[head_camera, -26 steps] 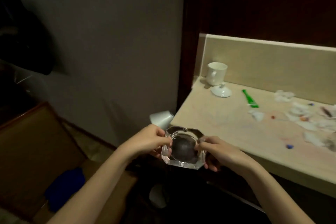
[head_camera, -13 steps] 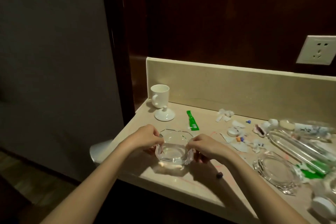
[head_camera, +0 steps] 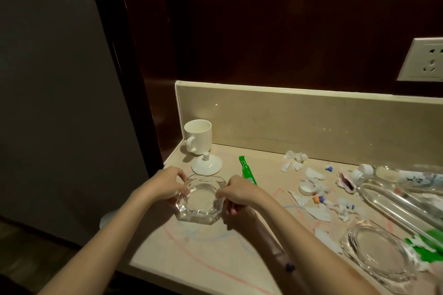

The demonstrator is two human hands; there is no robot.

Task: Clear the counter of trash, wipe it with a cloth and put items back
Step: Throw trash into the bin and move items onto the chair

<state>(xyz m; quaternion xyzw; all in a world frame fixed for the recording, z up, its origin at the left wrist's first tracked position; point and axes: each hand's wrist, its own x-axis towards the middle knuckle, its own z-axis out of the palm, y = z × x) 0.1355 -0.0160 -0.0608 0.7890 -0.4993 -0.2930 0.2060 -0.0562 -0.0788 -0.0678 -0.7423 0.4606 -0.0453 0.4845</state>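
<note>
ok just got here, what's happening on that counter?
A person holds a clear glass ashtray with both hands, left hand and right hand gripping its sides, low over or on the counter near its left end. Paper scraps, a green wrapper and crayon marks remain uncleared.

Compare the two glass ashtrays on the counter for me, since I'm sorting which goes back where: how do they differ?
1. The octagonal clear glass ashtray has straight, faceted sides; the round clear glass ashtray has a curved, ringed rim.
2. The octagonal one is gripped by the left hand and right hand; the round one sits untouched.
3. The octagonal one is near the counter's left end, the round one among paper scraps to the right.

Both are clear glass and look empty.
</note>
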